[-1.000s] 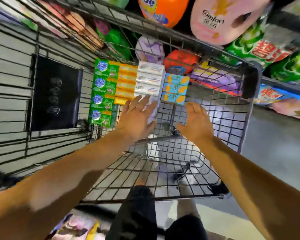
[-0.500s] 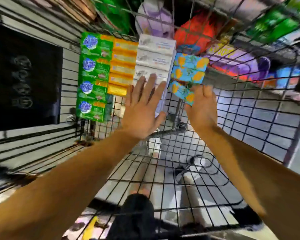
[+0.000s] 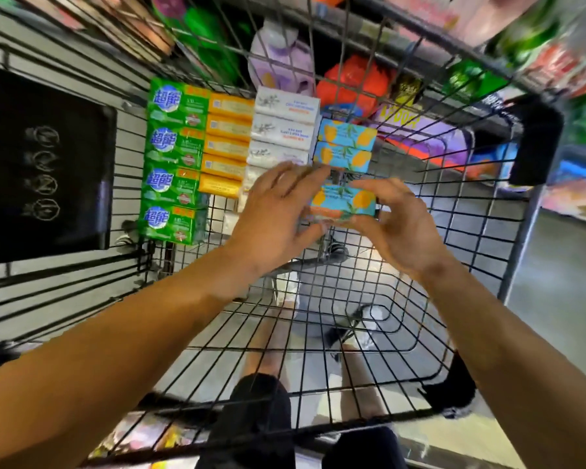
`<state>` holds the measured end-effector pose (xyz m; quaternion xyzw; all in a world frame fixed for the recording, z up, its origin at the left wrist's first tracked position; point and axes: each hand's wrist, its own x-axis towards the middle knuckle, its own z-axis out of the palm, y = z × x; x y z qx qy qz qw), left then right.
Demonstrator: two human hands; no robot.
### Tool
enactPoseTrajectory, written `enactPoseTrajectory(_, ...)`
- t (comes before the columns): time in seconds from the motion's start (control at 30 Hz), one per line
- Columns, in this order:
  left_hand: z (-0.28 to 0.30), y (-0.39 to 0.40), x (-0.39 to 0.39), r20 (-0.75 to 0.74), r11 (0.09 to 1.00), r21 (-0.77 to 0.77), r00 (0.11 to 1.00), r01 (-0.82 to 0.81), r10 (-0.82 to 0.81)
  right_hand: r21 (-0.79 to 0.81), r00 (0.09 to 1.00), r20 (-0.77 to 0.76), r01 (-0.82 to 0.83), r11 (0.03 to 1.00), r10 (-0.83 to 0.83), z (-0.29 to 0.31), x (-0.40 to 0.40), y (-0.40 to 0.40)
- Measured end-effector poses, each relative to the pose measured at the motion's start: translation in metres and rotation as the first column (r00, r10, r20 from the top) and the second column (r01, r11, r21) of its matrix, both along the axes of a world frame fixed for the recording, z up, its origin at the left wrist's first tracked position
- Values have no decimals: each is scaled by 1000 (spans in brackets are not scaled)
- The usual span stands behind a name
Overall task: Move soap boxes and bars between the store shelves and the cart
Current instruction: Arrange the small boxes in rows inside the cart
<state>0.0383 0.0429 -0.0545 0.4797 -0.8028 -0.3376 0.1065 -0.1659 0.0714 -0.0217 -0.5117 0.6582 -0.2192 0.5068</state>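
Soap boxes lie in rows at the far end of the wire cart (image 3: 420,252): green boxes (image 3: 173,164), orange bars (image 3: 227,147), white boxes (image 3: 285,130) and two blue-and-orange boxes (image 3: 347,147). A third blue-and-orange box (image 3: 344,201) is lifted just in front of those two. My right hand (image 3: 396,228) pinches its right end. My left hand (image 3: 278,214) holds its left end, fingers reaching over the nearest white box, which it partly hides.
The cart's black child-seat flap (image 3: 44,184) stands at the left. Shelves beyond the cart's far wall hold detergent bags in purple (image 3: 281,59), orange (image 3: 352,82) and green (image 3: 471,76). Bare floor (image 3: 569,292) lies to the right. My legs show under the cart basket.
Both hands reached forward to the soap rows. The nearest blue-and-orange box has come off its row and is now gripped between both hands, pulled slightly toward me.
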Motion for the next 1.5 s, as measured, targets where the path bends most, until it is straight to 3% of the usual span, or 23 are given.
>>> enactPoseTrajectory(0.1,14,-13,3,-122,979,169,983,-116,137,43,992,124,-1,999,-4,2,4,-14)
enactPoseTrajectory(0.17,14,-19,13,-134,966,168,966,-197,221,39,999,31,6,999,-7,-9,3,-26)
enactPoseTrajectory(0.23,11,-21,23,-158,954,132,944,-270,289,-29,979,-201,-16,999,10,-31,-2,-34)
enactPoseTrajectory(0.3,6,-24,32,-159,934,138,923,-331,351,-44,900,-428,-105,994,76,-62,-4,-40)
enactPoseTrajectory(0.4,-3,-25,41,-168,906,183,896,-381,411,38,689,-700,-226,973,188,-99,3,-42)
enactPoseTrajectory(0.47,-5,-25,41,-187,897,196,882,-397,432,62,568,-800,-243,968,194,-113,8,-40)
enactPoseTrajectory(0.5,-6,-24,40,-193,891,198,875,-408,444,65,553,-811,-236,969,189,-116,9,-40)
enactPoseTrajectory(0.6,-3,-22,37,-205,871,224,853,-437,480,38,634,-762,-165,985,136,-120,9,-34)
enactPoseTrajectory(0.7,10,-15,34,-213,855,239,834,-460,508,-27,786,-617,-68,997,37,-107,11,-19)
enactPoseTrajectory(0.77,26,-7,31,-212,845,258,825,-469,523,6,862,-506,19,1000,-14,-82,13,-4)
enactPoseTrajectory(0.9,66,11,28,-203,854,268,840,-446,503,-33,924,-367,99,994,-105,-11,10,29)
enactPoseTrajectory(1.2,192,58,-19,-278,857,250,815,-450,509,-143,900,-339,237,961,-273,135,-36,82)
enactPoseTrajectory(1.37,254,93,-71,-367,879,211,799,-428,477,-311,827,-240,430,848,-508,205,-95,125)
enactPoseTrajectory(1.5,295,126,-129,-457,914,168,793,-368,403,-422,767,-209,488,764,-607,260,-159,170)
